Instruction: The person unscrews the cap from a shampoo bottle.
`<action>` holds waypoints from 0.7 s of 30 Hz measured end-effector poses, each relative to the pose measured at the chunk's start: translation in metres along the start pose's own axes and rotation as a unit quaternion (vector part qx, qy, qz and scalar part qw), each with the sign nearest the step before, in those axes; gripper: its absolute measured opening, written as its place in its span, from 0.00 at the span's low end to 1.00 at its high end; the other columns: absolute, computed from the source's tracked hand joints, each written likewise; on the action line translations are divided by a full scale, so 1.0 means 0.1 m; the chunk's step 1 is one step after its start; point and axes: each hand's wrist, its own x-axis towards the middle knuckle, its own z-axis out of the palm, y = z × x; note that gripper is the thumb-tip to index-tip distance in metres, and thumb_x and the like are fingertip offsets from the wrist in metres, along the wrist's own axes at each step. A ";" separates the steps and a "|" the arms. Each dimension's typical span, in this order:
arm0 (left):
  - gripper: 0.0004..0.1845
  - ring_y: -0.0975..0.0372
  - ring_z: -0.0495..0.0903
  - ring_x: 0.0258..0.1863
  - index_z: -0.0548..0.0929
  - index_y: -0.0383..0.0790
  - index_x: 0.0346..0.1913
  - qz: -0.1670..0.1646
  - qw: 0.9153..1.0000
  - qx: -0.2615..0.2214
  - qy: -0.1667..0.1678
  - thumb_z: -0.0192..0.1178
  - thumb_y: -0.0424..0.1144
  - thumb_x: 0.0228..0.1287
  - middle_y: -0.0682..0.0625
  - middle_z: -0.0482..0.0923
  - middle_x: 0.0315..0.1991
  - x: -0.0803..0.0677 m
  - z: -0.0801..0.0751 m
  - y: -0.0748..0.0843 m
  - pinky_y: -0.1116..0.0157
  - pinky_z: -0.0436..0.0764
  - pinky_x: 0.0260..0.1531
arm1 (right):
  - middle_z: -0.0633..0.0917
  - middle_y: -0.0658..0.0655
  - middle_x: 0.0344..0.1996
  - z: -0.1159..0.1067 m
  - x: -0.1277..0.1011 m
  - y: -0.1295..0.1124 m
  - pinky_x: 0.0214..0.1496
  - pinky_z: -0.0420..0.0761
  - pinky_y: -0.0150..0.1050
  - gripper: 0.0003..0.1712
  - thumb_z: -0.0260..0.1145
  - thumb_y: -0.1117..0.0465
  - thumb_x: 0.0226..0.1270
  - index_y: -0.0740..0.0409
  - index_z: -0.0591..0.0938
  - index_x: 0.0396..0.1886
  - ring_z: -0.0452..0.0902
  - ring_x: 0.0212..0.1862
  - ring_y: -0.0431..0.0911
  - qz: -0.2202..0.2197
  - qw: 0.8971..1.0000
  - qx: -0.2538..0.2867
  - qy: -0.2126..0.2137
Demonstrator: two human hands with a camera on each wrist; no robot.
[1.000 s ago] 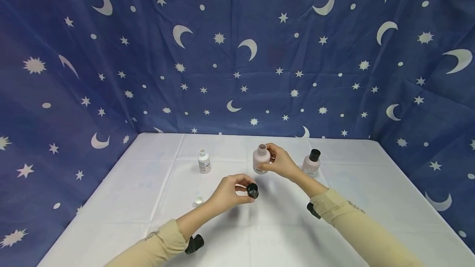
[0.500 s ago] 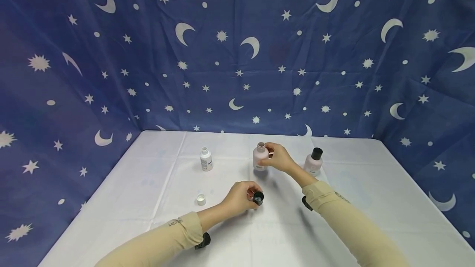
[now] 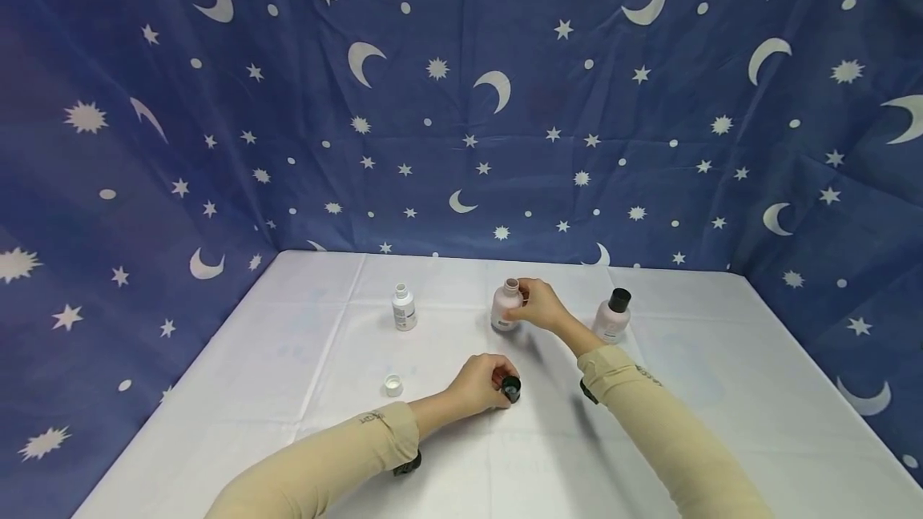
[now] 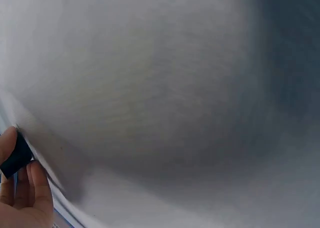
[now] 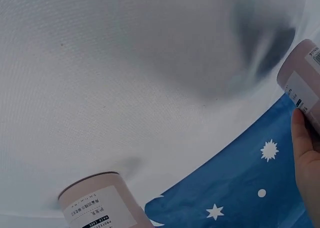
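Observation:
In the head view my left hand (image 3: 481,383) pinches a black bottle cap (image 3: 510,388), its hollow side showing, low over the white tablecloth. The left wrist view shows thumb and fingers on either side of that dark cap (image 4: 17,157). Farther back, my right hand (image 3: 542,305) grips an uncapped pale pink bottle (image 3: 506,307) by its side; the bottle stands upright with its mouth bare. In the right wrist view the gripped bottle (image 5: 303,78) is partly cut off by the frame edge, with fingers against its label.
A second pink bottle (image 3: 611,319) with a black cap stands right of my right hand. To the left are an open white bottle (image 3: 404,309) and a small white cap (image 3: 392,385) lying hollow side up. A blue star-and-moon curtain (image 3: 461,102) hangs behind the white table (image 3: 346,367).
My left hand has moved right and slightly toward me, lowering the black cap to the tablecloth. My right hand has lowered the pink bottle a little and still holds it.

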 end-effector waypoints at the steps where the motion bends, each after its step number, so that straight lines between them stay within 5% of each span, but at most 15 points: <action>1: 0.17 0.68 0.75 0.29 0.82 0.35 0.36 0.000 1.000 0.001 0.001 0.72 0.21 0.39 0.48 0.81 0.31 0.00 0.01 0.00 0.76 0.75 0.32 | 0.83 0.69 0.44 0.00 0.00 0.01 0.46 0.82 0.44 0.31 0.73 0.67 0.49 0.74 0.75 0.54 0.80 0.46 0.58 0.002 1.000 -0.002 -0.001; 10: 0.16 0.67 0.72 0.27 0.82 0.33 0.34 -0.010 1.000 -0.006 0.005 0.73 0.22 0.37 0.49 0.79 0.28 0.03 0.03 -0.03 0.77 0.72 0.29 | 0.85 0.64 0.41 0.01 0.05 0.11 0.47 0.82 0.42 0.30 0.76 0.62 0.47 0.70 0.79 0.51 0.82 0.44 0.52 -0.022 1.000 0.007 -0.016; 21: 0.16 0.68 0.68 0.24 0.83 0.28 0.36 -0.014 1.000 0.007 -0.018 0.73 0.23 0.38 0.51 0.76 0.24 0.05 0.01 -0.01 0.77 0.69 0.25 | 0.84 0.68 0.42 -0.01 0.07 -0.01 0.43 0.82 0.41 0.26 0.75 0.69 0.48 0.74 0.79 0.49 0.81 0.42 0.54 0.014 0.997 -0.068 -0.044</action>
